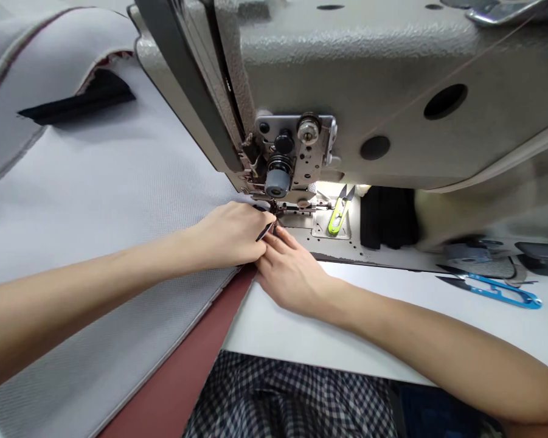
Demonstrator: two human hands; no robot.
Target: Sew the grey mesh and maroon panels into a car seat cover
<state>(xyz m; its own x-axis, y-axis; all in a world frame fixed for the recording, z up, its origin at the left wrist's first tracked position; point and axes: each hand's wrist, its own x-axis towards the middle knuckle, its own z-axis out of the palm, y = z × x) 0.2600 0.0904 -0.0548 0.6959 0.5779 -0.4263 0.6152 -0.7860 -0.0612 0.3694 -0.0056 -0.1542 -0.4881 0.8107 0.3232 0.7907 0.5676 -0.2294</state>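
Grey fabric with a dark red layer along its edge runs under the head of a sewing machine. My left hand is closed beside the needle area, its thumb and fingers around a small black strip. Most of that strip is hidden by the fingers. Just to the right, my right hand lies flat, fingers stretched toward the presser foot and touching the work's edge. The needle and the stitching point are largely covered by my hands.
Yellow-green thread snips lie on the machine's metal plate, with a black fabric bundle to their right. Blue thread snips rest on the white tabletop. Another black strip sits on the grey fabric, upper left.
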